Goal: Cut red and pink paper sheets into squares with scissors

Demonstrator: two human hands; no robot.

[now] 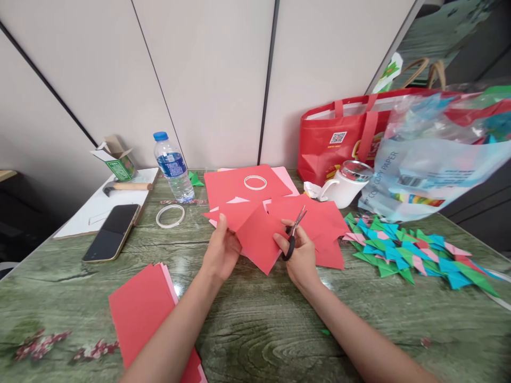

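My left hand (222,249) grips a folded sheet of red paper (258,240) by its left side, thumb on top. A pointed red flap reaches out past the thumb. My right hand (302,261) is closed round a pair of scissors with black handles (291,246), the blades pointing up and away. Its thumb lies at the right edge of the same paper; whether it presses on it I cannot tell. Just beyond, cut red sheets (329,223) lie overlapping, partly hidden by my right hand. A larger red sheet (227,186) with a white tape ring (255,182) rests behind.
Red and pink paper (139,303) is stacked at front left. Behind are a phone (112,232), hammer (128,186), another tape roll (170,216) and water bottle (174,170). On the right: folded paper pieces (419,252), white mug (345,186), red bag (319,143), plastic bag (423,170).
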